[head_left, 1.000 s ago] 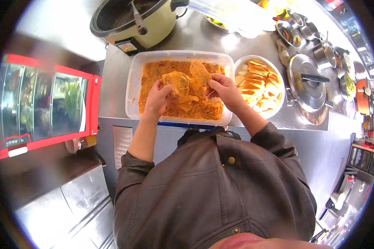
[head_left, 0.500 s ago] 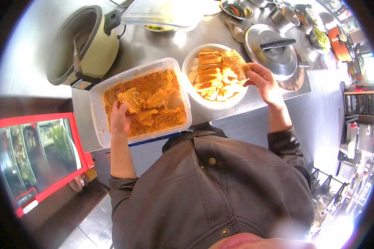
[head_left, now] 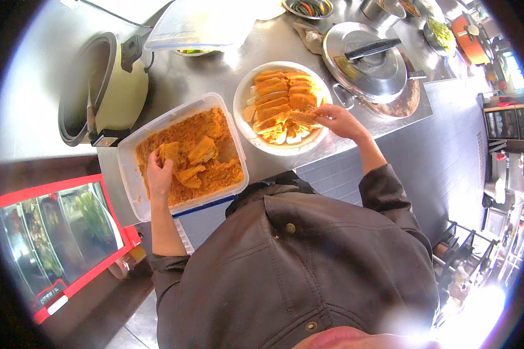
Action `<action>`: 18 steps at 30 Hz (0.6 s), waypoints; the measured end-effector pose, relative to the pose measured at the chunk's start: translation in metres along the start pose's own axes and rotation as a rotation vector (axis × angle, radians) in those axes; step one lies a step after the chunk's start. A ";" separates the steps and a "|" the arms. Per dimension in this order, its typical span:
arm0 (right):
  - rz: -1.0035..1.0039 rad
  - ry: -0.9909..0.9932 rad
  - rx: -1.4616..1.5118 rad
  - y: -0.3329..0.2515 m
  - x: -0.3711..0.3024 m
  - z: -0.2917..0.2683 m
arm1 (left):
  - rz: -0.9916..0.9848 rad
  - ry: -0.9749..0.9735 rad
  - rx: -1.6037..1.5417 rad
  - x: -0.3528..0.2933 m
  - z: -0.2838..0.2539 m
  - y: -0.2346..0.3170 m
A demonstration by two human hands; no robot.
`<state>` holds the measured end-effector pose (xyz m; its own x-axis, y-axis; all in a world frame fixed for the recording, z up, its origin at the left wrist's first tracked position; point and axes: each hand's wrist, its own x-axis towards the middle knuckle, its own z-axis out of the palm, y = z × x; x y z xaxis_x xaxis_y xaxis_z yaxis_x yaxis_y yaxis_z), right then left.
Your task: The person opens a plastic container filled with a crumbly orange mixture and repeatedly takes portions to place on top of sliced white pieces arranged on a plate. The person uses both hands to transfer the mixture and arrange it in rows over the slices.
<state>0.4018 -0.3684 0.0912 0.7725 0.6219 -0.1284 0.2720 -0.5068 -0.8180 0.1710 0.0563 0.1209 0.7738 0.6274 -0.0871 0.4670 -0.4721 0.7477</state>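
Note:
My left hand (head_left: 159,173) is in a clear plastic tub (head_left: 129,174), its fingers closed on an orange-coated slice (head_left: 170,152). Around that slice lie a few more coated pieces (head_left: 201,151) on a bed of orange crumbly coating (head_left: 222,173). Over the right part of a round white dish (head_left: 240,110), my right hand (head_left: 339,120) pinches the end of another coated slice (head_left: 303,118). This slice lies low against the others. Two rows of overlapping coated slices (head_left: 272,96) fill most of the dish, and pale white pieces (head_left: 248,113) show at its edges.
A lidded steel pot (head_left: 364,67) stands right of the dish. To the tub's left is a cream cooker (head_left: 125,87) with a long-handled utensil inside. Behind are a translucent plastic lid (head_left: 198,26) and a steel bowl of peppers (head_left: 308,8). A red-framed glass case (head_left: 58,232) stands at left.
My right hand has lowered its slice onto the dish and moved toward the near side. My left hand still holds its slice in the tub. The whole view has shifted slightly.

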 end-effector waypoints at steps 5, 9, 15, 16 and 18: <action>0.056 0.039 0.003 -0.002 0.011 -0.005 | -0.048 -0.001 0.025 0.003 0.001 -0.006; 0.118 0.122 -0.028 0.003 0.018 0.001 | -0.083 -0.014 0.002 0.002 0.001 -0.001; -0.003 0.291 -0.266 -0.005 0.017 0.008 | -0.056 0.008 -0.008 0.007 0.001 -0.025; -0.037 0.294 -0.260 -0.011 0.015 0.009 | -0.012 0.029 0.025 0.006 0.001 -0.026; -0.032 0.270 -0.300 -0.020 0.010 0.012 | -0.050 0.009 0.085 0.001 0.000 -0.006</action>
<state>0.3972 -0.3449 0.0991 0.8733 0.4807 0.0790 0.4225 -0.6667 -0.6140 0.1687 0.0600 0.1165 0.7447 0.6571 -0.1167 0.5401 -0.4908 0.6837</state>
